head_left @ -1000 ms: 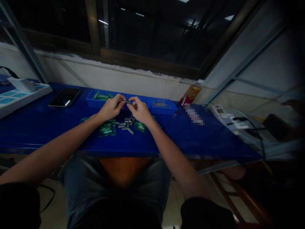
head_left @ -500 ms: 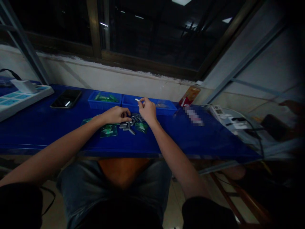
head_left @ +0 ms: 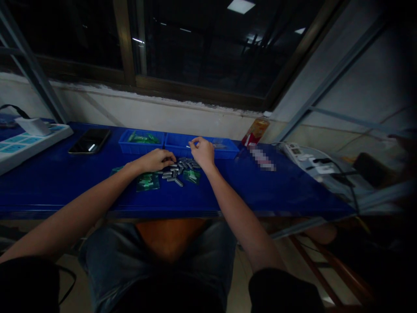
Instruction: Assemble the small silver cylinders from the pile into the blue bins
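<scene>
Several short silvery metal pieces (head_left: 186,163) lie in a loose pile on the blue table (head_left: 247,191). My left hand (head_left: 154,160) rests at the pile's left edge, fingers curled, with the fingertips close to the pieces; whatever they pinch is too small to make out. Above the far right side of the pile, my right hand (head_left: 203,152) pinches a small pale, thin piece (head_left: 188,146) between thumb and fingers. Green-tinted plastic bags with small contents lie nearby: one bag (head_left: 148,182) below my left hand, another bag (head_left: 192,176) in front of the pile.
Behind my hands stand a blue bin (head_left: 128,148) holding green packets and more blue bin compartments (head_left: 228,154), one with clear plastic. A phone (head_left: 89,141) and a power strip (head_left: 35,143) lie left. A drink bottle (head_left: 256,131) stands right. Another person's arm shows far right.
My left hand has drawn slightly left, uncovering more of the metal pieces. My right hand still pinches the pale piece, now a bit lower in view. The view has tilted slightly.
</scene>
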Demonstrator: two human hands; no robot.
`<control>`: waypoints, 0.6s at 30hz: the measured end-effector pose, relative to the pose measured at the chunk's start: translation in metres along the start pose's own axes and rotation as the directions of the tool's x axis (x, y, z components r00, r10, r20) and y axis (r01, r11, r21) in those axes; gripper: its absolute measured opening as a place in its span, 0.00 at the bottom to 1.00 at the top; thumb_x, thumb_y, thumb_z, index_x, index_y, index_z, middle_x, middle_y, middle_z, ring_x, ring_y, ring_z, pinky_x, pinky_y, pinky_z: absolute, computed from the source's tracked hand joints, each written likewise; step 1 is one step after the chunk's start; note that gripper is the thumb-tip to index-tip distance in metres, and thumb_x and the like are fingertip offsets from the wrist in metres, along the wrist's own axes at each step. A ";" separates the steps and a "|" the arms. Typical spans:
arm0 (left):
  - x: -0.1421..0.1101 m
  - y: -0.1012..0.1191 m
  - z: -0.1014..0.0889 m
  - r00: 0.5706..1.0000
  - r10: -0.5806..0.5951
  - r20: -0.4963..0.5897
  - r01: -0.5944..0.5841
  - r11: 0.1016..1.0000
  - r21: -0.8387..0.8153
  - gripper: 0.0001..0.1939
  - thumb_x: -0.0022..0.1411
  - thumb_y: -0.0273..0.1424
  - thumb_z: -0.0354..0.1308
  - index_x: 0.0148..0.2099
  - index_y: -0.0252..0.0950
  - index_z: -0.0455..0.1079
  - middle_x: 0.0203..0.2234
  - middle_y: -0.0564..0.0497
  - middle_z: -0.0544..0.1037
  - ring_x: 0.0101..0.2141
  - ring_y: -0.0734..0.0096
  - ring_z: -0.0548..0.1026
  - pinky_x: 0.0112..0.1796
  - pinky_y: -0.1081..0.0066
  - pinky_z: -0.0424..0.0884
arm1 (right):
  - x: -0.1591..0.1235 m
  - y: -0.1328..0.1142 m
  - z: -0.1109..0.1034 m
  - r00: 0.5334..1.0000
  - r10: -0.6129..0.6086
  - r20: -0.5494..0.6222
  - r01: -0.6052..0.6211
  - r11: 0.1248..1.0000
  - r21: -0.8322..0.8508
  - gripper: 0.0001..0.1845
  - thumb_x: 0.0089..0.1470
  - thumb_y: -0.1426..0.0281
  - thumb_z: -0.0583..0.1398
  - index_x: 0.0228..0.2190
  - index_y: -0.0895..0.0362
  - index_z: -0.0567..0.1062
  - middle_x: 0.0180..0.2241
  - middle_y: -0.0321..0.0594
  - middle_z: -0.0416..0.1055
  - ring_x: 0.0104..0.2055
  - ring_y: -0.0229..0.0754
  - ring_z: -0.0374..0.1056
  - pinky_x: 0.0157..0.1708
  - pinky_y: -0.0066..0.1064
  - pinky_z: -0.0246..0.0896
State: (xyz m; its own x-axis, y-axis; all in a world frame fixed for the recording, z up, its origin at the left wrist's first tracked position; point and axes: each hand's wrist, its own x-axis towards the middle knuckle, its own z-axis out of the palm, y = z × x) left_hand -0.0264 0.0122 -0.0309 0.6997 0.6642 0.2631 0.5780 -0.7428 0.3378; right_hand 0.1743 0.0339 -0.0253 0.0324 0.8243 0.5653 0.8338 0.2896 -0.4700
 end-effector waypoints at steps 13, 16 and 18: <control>0.001 0.001 -0.002 0.995 -0.082 0.057 0.074 0.987 0.141 0.11 0.58 0.31 0.51 0.39 0.32 0.71 0.34 0.47 0.74 0.33 0.71 0.71 0.36 0.73 0.65 | -0.008 -0.019 -0.004 0.975 -0.196 0.100 0.168 0.956 0.239 0.15 0.53 0.62 0.52 0.30 0.58 0.74 0.16 0.30 0.60 0.19 0.32 0.56 0.24 0.26 0.49; 0.001 0.001 -0.001 0.996 -0.075 0.038 0.068 0.987 0.148 0.12 0.59 0.33 0.50 0.40 0.31 0.71 0.34 0.46 0.74 0.35 0.69 0.71 0.38 0.72 0.64 | -0.014 -0.029 -0.018 0.969 -0.227 0.099 0.187 0.931 0.312 0.14 0.53 0.62 0.53 0.30 0.58 0.74 0.16 0.30 0.61 0.19 0.32 0.56 0.24 0.26 0.50; 0.000 0.002 -0.001 0.998 -0.065 0.027 0.061 0.990 0.129 0.12 0.60 0.33 0.49 0.39 0.31 0.71 0.34 0.46 0.74 0.35 0.69 0.71 0.39 0.72 0.64 | -0.023 -0.035 -0.040 0.964 -0.263 0.036 0.227 0.887 0.403 0.15 0.54 0.61 0.52 0.31 0.58 0.74 0.18 0.32 0.63 0.20 0.32 0.58 0.24 0.26 0.53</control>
State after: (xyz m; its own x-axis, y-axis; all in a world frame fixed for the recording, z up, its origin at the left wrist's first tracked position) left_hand -0.0255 0.0111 -0.0288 0.6722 0.7082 0.2160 0.6685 -0.7059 0.2342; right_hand 0.1661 -0.0151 0.0051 -0.2082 0.7362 0.6440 0.5248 0.6397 -0.5616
